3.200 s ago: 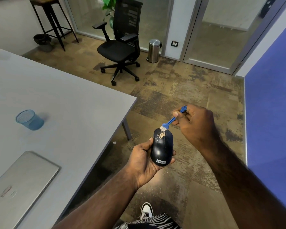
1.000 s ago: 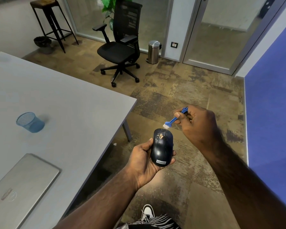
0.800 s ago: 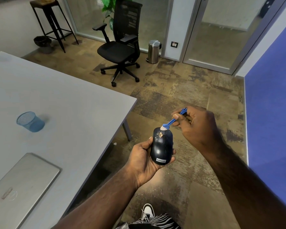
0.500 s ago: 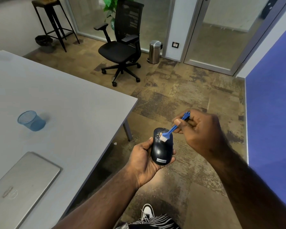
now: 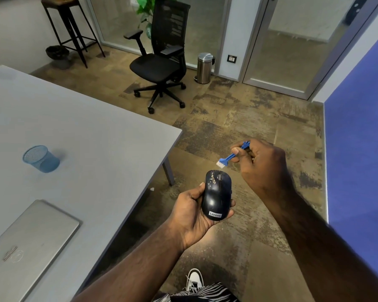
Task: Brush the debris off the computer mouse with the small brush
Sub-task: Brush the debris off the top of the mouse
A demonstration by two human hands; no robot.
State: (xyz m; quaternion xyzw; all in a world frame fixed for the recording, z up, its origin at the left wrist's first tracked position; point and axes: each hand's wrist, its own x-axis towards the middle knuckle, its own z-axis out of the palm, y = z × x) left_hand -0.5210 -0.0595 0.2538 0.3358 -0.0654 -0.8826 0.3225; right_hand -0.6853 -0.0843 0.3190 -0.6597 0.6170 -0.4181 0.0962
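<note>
My left hand cradles a black computer mouse from below and from the left, over the floor beside the table corner. Pale crumbs of debris lie scattered on the mouse's front left part. My right hand pinches the handle of a small blue brush. Its white bristles hang just above and beyond the mouse's front edge, not touching it.
A grey table fills the left, bearing a blue mesh cup and a closed silver laptop. Further back stand a black office chair, a steel bin and a tall stool. A blue wall runs along the right.
The brush swept over the mouse's front, then lifted off up and to the right. The debris has gone from one clump to a scatter of crumbs. My left hand has stayed put.
</note>
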